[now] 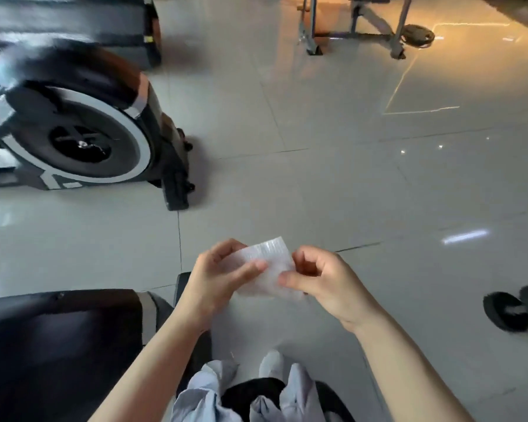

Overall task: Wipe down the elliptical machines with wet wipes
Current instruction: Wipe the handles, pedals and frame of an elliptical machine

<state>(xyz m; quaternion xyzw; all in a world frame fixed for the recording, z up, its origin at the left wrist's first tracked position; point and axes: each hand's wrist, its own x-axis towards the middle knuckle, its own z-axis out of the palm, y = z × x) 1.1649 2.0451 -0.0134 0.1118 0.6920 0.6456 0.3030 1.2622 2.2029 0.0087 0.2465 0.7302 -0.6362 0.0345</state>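
A white wet wipe (267,264) is stretched between both hands in front of me, above the tiled floor. My left hand (218,275) pinches its left edge with thumb and fingers. My right hand (323,278) pinches its right edge, fingers curled. An elliptical machine (83,132) with a black flywheel housing and a white ring stands at the left, well apart from the wipe. The black housing of another machine (58,336) fills the lower left, close under my left forearm.
The floor is glossy grey tile (348,184). A metal weight-bench frame (357,25) with a weight plate (416,35) stands at the back. Dark slippers (515,306) lie at the right edge. My light trousers and shoe show at the bottom.
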